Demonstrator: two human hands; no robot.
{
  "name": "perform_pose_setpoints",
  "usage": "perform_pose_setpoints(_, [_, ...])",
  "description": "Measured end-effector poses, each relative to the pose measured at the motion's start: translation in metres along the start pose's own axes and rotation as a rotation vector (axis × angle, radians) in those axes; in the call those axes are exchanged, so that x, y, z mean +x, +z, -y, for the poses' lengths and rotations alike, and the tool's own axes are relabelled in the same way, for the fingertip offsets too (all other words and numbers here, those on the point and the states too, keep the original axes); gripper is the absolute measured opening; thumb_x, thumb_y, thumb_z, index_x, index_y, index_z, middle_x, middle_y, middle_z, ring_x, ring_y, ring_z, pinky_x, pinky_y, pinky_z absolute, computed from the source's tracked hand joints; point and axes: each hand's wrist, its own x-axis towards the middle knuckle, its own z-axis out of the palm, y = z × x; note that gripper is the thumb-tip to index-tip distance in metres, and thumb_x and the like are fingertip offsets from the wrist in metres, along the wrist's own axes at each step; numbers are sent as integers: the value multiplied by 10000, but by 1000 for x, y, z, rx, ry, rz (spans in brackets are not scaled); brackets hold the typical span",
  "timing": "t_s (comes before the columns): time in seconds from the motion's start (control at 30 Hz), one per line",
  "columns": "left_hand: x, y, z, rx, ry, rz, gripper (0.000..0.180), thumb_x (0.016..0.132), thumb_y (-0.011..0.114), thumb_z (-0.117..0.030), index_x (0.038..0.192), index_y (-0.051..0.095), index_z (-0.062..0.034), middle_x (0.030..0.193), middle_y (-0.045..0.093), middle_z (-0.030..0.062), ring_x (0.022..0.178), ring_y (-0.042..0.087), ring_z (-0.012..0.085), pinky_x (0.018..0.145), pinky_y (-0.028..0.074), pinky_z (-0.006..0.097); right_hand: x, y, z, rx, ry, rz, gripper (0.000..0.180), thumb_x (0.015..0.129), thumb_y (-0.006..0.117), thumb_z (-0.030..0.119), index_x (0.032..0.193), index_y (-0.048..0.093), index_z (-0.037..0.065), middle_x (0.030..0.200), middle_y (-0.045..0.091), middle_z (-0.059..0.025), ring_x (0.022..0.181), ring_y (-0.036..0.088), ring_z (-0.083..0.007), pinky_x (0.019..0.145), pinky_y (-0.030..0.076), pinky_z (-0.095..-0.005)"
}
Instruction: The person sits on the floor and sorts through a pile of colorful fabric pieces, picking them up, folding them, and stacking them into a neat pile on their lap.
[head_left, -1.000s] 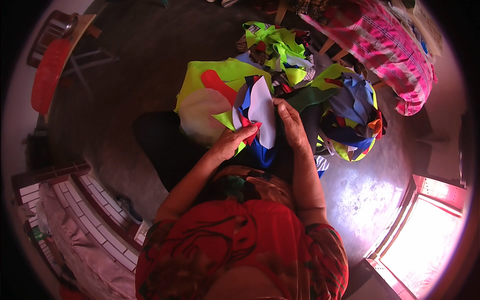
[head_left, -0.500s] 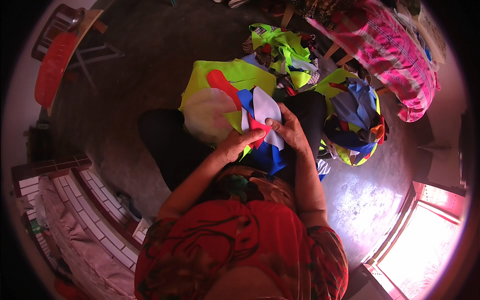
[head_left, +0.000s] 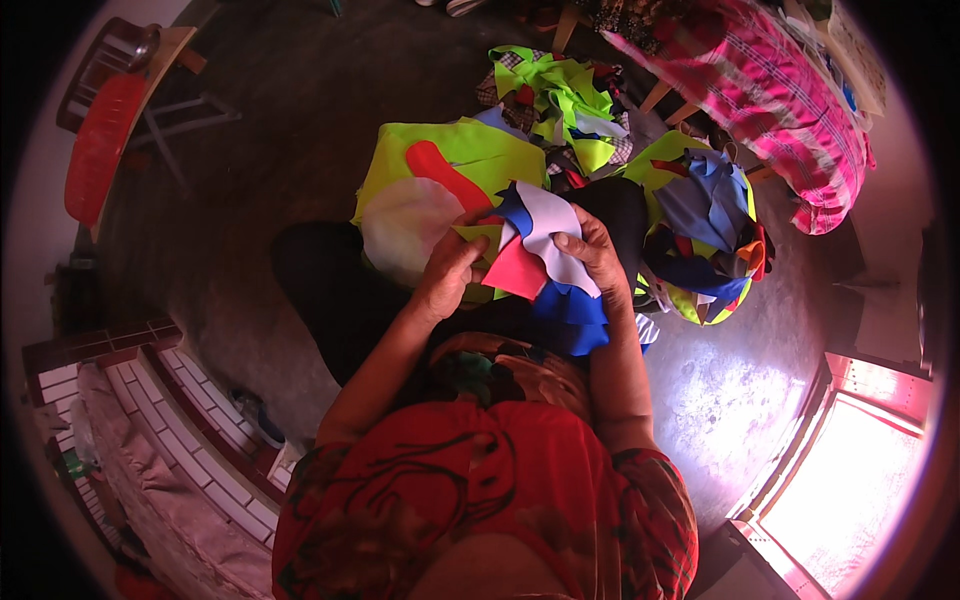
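Over my lap I hold a small bunch of fabric scraps. My left hand (head_left: 449,275) pinches the bunch at its left side, thumb on top, by a yellow-green scrap (head_left: 478,233). At the other side, my right hand (head_left: 597,252) grips a pale lavender scrap (head_left: 553,222), its thumb pressed on the cloth. A red scrap (head_left: 515,272) shows between the hands, and blue cloth (head_left: 570,318) hangs below the right thumb. Just beyond my left hand lie a round whitish cloth (head_left: 408,228), a red strip (head_left: 440,172) and a large yellow-green cloth (head_left: 385,160).
A heap of mixed scraps (head_left: 575,105) lies on the floor ahead. To the right stands a bundle full of blue, red and yellow-green scraps (head_left: 710,205). Pink checked cloth (head_left: 780,110) drapes over something at far right. A red basket (head_left: 103,150) sits at far left.
The scraps in my hands have spread apart: more of the red one shows, and the lavender and blue ones have shifted right. My left hand has moved slightly left, away from the right.
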Motion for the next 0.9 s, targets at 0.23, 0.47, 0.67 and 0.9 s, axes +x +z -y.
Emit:
perform_pose_setpoints(0.23, [3,-4,-19,217,208,-192,612,836,661,-305,1350,412,-83,1351,432,99,1191,458,208,995,367,359,8,-2,-16,-61,22,61,386,845,685,173,1171,582,-6,997,650,-34,881,591,-108,819,463,-246])
perform_pose_setpoints(0.47, [7,19,-50,1161,612,169,532,707,743,-242,1199,590,-108,1391,407,136,1289,377,309,1023,365,433,6,3,-13,87,154,83,414,863,659,178,1215,551,-11,1021,651,-61,880,615,-117,799,493,-255])
perform_pose_setpoints(0.67, [14,25,-27,1029,473,83,182,744,686,9,919,659,-33,1159,597,132,1067,575,277,901,465,356,8,0,-18,91,189,93,502,843,683,302,1218,540,0,991,639,-52,840,602,-110,758,482,-229])
perform_pose_setpoints(0.9, [27,24,-24,898,408,-33,112,801,650,-2,908,624,17,999,614,109,892,586,182,791,459,290,8,6,-18,107,79,178,943,580,857,405,1330,440,13,1121,580,-46,972,547,-130,866,416,-243])
